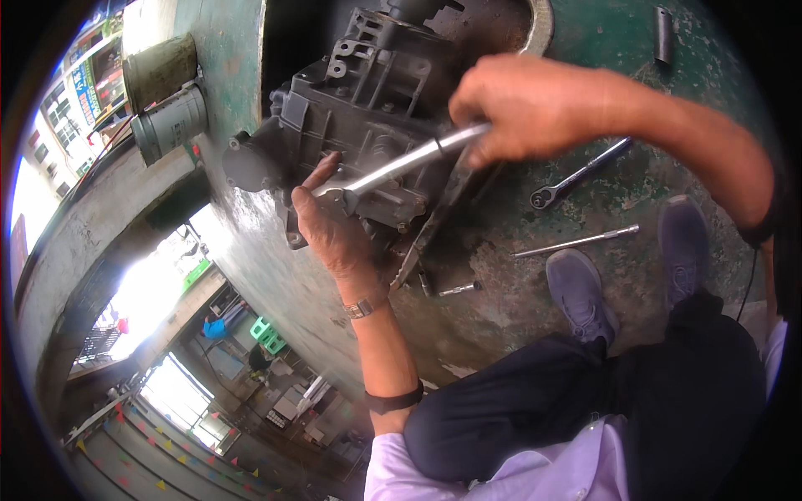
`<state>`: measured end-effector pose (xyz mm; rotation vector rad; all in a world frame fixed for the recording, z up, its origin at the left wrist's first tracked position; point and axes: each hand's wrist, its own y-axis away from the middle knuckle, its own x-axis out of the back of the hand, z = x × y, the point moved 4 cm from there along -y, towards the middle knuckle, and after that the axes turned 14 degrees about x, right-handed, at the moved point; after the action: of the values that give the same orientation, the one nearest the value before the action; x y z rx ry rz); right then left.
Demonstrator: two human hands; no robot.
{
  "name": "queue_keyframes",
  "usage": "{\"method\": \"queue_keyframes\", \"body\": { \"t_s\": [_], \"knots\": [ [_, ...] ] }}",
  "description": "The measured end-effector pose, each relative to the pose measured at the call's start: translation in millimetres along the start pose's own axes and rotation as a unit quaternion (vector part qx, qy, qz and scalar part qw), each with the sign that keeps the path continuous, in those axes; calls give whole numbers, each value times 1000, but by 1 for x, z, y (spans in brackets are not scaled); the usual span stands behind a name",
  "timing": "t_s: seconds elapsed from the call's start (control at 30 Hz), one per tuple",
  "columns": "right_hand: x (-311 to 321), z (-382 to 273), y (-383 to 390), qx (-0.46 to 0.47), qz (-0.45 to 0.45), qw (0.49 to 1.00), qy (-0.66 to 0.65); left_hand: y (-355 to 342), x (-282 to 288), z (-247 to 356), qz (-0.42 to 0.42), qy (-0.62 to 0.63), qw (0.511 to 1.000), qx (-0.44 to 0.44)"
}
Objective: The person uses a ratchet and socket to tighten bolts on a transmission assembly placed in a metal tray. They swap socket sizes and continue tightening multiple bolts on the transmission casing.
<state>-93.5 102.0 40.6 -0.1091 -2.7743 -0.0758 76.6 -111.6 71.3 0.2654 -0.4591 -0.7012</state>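
A dark grey metal gearbox-like housing (355, 121) with ribs and bolt holes lies in front of me. Across its near side runs a long shiny ratchet wrench (399, 167), tilted up to the right. My right hand (535, 104) is closed around the handle end, slightly blurred. At the head end, against the housing, my left hand (338, 238) cups the wrench head with the index finger stretched along it. Whatever the head fits onto is hidden behind the hand and housing.
On the worn green floor lie a second ratchet (543, 198), a long extension bar (576, 242), a short socket piece (459, 289) and a metal tube (662, 37). My shoes (576, 288) are close by. A bucket (171, 121) stands at far left.
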Motion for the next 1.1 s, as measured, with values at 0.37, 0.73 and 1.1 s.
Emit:
{"method": "queue_keyframes", "body": {
  "t_s": [0.37, 0.73, 1.1],
  "knots": [
    [-98, -17, 12, -46, -76, 988, -125, 1, -5, 10, -51, 2, 999, 17],
    [13, -2, -1, 36, 62, 997, -23, 7, -5, 0, -44, 31, 999, -3],
    [-169, -14, 14, 4, -102, 950, -293, -3, 1, 12, -117, -9, 993, 28]
  ]
}}
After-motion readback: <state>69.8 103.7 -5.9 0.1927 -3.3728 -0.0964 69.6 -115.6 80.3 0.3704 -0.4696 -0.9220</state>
